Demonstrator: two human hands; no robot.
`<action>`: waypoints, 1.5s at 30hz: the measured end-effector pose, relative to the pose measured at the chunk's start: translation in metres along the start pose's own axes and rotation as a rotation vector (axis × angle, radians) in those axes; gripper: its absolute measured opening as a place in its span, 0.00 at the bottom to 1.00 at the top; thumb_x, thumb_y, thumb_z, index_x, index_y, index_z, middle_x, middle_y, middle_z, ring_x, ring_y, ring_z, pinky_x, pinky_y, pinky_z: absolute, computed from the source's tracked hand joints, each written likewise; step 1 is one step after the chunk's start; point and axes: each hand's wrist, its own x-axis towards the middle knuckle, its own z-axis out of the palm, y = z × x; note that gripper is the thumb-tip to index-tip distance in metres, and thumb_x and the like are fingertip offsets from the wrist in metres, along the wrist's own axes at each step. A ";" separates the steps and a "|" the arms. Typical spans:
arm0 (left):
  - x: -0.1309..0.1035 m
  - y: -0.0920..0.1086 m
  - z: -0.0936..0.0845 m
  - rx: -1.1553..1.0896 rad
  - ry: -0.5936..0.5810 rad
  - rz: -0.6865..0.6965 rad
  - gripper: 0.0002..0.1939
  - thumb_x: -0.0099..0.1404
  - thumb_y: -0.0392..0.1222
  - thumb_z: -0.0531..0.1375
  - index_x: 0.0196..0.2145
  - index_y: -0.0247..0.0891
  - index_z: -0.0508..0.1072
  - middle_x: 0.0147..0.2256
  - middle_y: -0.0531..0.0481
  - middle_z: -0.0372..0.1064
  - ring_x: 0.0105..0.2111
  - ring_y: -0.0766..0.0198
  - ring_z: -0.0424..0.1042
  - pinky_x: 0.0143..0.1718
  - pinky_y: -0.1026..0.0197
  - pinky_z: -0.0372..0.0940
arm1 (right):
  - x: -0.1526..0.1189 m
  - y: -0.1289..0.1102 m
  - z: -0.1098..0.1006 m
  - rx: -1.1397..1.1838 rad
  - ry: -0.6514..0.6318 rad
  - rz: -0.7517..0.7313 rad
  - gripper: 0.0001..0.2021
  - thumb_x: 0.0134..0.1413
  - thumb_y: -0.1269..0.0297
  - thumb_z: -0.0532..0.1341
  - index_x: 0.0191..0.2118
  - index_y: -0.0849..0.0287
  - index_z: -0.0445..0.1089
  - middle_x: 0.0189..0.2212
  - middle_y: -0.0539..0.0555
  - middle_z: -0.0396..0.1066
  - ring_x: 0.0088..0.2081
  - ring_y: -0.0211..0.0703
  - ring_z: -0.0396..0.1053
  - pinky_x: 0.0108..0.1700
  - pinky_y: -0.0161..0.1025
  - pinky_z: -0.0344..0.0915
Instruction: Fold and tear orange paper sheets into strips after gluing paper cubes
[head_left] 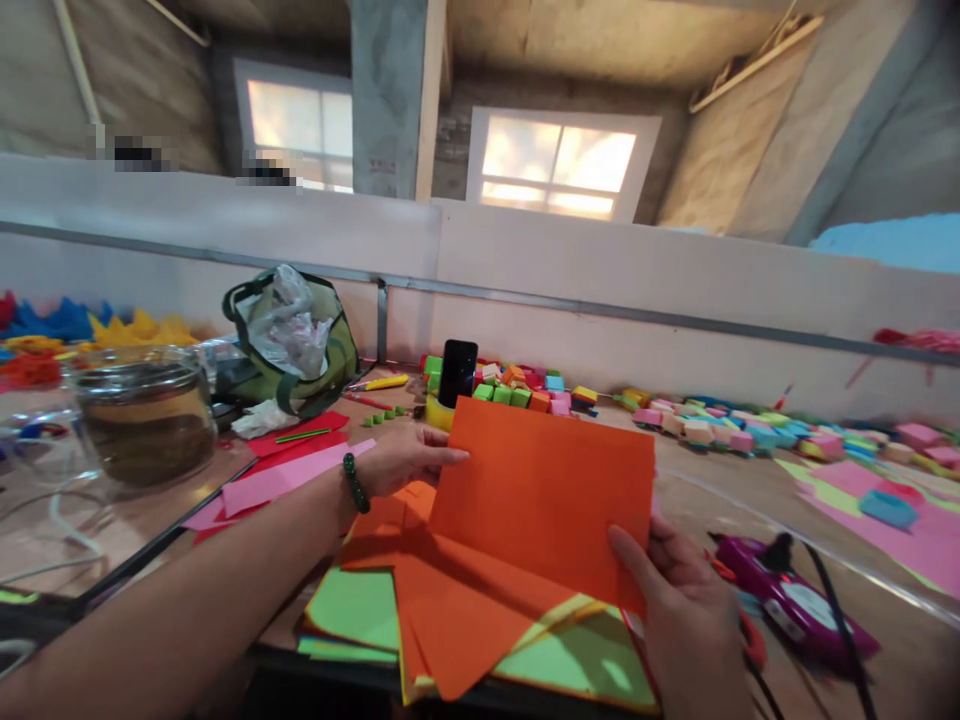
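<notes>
Between my two hands an orange sheet of paper [551, 490] is held up, tilted towards me. My left hand [416, 458] pinches its left edge between thumb and fingers; a dark green bead bracelet circles that wrist. At the right edge, my right hand [679, 590] grips the sheet with the thumb in front and the fingers behind. Below it lie more orange sheets [457, 610], fanned out over a stack of light green paper [360, 605] at the table's near edge.
A glass pot of dark liquid [142, 415] and a green bag [322, 330] stand left. A phone [457, 372] leans upright behind the paper, near small folded paper blocks [517, 395]. A purple device with a cable [795, 600] lies right. Pink strips [289, 480] lie left.
</notes>
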 end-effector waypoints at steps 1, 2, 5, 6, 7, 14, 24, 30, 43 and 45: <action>-0.001 -0.001 0.001 0.039 -0.018 -0.025 0.18 0.48 0.51 0.69 0.31 0.34 0.77 0.31 0.48 0.76 0.29 0.65 0.72 0.29 0.66 0.65 | 0.000 0.000 -0.001 -0.013 0.011 -0.011 0.22 0.42 0.62 0.71 0.46 0.55 0.71 0.44 0.54 0.77 0.44 0.52 0.75 0.44 0.45 0.74; -0.001 -0.002 0.003 0.067 -0.037 -0.055 0.18 0.46 0.51 0.70 0.29 0.34 0.77 0.29 0.49 0.76 0.28 0.64 0.72 0.28 0.66 0.64 | 0.001 0.000 -0.001 -0.027 0.026 -0.023 0.22 0.41 0.62 0.71 0.46 0.56 0.71 0.43 0.55 0.77 0.44 0.53 0.75 0.44 0.46 0.74; -0.003 0.000 0.003 0.211 -0.088 -0.142 0.15 0.44 0.52 0.69 0.25 0.38 0.77 0.24 0.53 0.74 0.24 0.65 0.70 0.25 0.65 0.63 | 0.000 -0.002 0.001 -0.070 0.049 -0.031 0.23 0.40 0.60 0.71 0.45 0.57 0.71 0.42 0.56 0.77 0.42 0.52 0.75 0.42 0.45 0.74; -0.004 0.002 0.002 0.282 -0.087 -0.157 0.15 0.44 0.52 0.69 0.23 0.38 0.76 0.22 0.54 0.72 0.23 0.65 0.69 0.25 0.65 0.62 | 0.000 -0.004 0.004 -0.093 0.028 -0.020 0.24 0.40 0.59 0.71 0.46 0.58 0.70 0.41 0.56 0.78 0.41 0.52 0.76 0.41 0.45 0.74; -0.005 0.005 0.000 0.348 -0.073 -0.163 0.14 0.45 0.52 0.68 0.22 0.39 0.75 0.21 0.55 0.70 0.22 0.66 0.67 0.24 0.66 0.61 | -0.001 -0.005 0.007 -0.132 -0.011 -0.004 0.27 0.40 0.58 0.71 0.48 0.58 0.68 0.40 0.57 0.78 0.40 0.52 0.76 0.40 0.45 0.74; -0.035 0.002 -0.008 0.835 0.081 -0.195 0.24 0.47 0.45 0.67 0.42 0.36 0.72 0.29 0.50 0.71 0.29 0.58 0.71 0.29 0.62 0.63 | -0.001 -0.004 0.026 -1.147 -0.221 -0.215 0.35 0.52 0.59 0.60 0.64 0.66 0.51 0.31 0.55 0.74 0.33 0.50 0.72 0.38 0.47 0.69; -0.113 -0.029 0.069 1.523 0.025 0.171 0.27 0.67 0.59 0.49 0.57 0.45 0.66 0.54 0.43 0.67 0.50 0.49 0.65 0.50 0.46 0.56 | -0.033 -0.010 0.052 -1.234 -1.056 -0.731 0.15 0.58 0.76 0.55 0.46 0.56 0.72 0.42 0.55 0.73 0.44 0.45 0.65 0.46 0.39 0.66; -0.143 -0.069 0.048 1.587 0.254 0.349 0.24 0.66 0.53 0.52 0.58 0.48 0.66 0.54 0.48 0.68 0.50 0.47 0.66 0.50 0.46 0.55 | -0.044 -0.017 0.014 -1.338 -0.882 -0.655 0.15 0.56 0.78 0.55 0.44 0.58 0.73 0.40 0.55 0.74 0.41 0.44 0.67 0.41 0.39 0.68; -0.122 -0.033 0.072 1.639 0.335 0.365 0.22 0.67 0.56 0.48 0.45 0.46 0.77 0.50 0.43 0.71 0.50 0.45 0.67 0.49 0.40 0.60 | -0.048 -0.025 -0.057 -1.474 -0.192 -0.698 0.09 0.59 0.67 0.58 0.42 0.56 0.74 0.41 0.54 0.76 0.44 0.50 0.68 0.47 0.47 0.65; -0.109 -0.024 0.088 1.594 0.249 0.329 0.21 0.68 0.54 0.48 0.48 0.46 0.75 0.53 0.44 0.69 0.51 0.48 0.67 0.49 0.44 0.62 | -0.039 -0.022 -0.070 -1.530 -0.147 -0.655 0.09 0.59 0.66 0.58 0.41 0.55 0.75 0.38 0.52 0.77 0.41 0.48 0.71 0.43 0.46 0.67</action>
